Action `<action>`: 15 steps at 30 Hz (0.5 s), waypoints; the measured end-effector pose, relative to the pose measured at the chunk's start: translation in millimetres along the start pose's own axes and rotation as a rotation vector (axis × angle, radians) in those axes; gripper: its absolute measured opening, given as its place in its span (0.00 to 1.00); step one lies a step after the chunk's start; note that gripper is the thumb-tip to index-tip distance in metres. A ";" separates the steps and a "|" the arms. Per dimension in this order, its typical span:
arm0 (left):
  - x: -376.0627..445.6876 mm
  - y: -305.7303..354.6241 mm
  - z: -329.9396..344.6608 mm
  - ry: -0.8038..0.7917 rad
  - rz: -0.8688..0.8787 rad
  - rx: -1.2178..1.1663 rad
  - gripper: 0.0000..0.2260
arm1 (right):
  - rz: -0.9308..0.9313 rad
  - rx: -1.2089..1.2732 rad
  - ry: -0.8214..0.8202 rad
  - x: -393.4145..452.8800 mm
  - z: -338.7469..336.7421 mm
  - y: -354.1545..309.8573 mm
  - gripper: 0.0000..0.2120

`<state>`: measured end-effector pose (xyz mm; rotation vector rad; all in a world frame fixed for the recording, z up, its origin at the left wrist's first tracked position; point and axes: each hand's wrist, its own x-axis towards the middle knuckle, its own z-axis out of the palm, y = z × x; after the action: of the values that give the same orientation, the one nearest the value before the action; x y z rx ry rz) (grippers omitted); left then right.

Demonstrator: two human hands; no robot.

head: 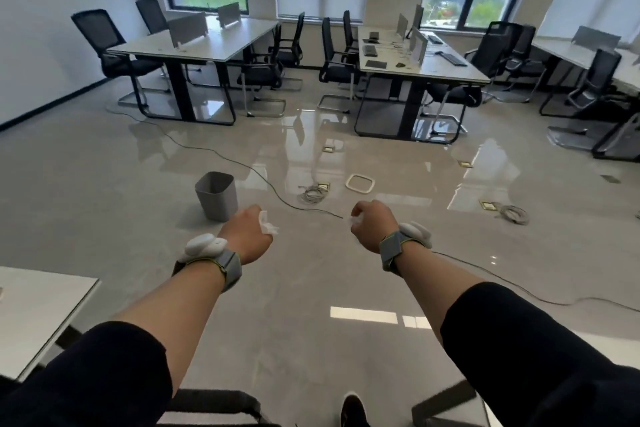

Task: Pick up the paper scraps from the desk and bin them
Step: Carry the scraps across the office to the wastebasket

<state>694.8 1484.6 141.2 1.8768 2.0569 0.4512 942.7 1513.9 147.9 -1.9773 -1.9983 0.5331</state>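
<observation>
Both fists were clenched on crumpled white paper scraps: the left hand (247, 236) just beside the grey plastic bin (216, 196), the right hand (372, 227) farther off; gathering looked done, binning remained.

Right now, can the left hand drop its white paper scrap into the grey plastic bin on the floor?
Probably yes. The left hand, closed on a white paper scrap, is close beside the grey plastic bin, whose open top is unobstructed; whether it is right over the rim is unclear.
</observation>
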 end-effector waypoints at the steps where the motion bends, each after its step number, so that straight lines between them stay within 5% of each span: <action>1: 14.1 -3.8 0.2 0.005 -0.012 0.003 0.14 | -0.009 -0.004 -0.012 15.9 4.4 -2.5 0.12; 15: 251.5 -58.4 17.6 0.040 -0.234 -0.039 0.14 | -0.178 -0.003 -0.198 302.4 50.4 -65.3 0.14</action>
<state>628.5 1730.4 94.2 1.5910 2.2422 0.4673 854.5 1812.8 114.1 -1.7846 -2.2662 0.7064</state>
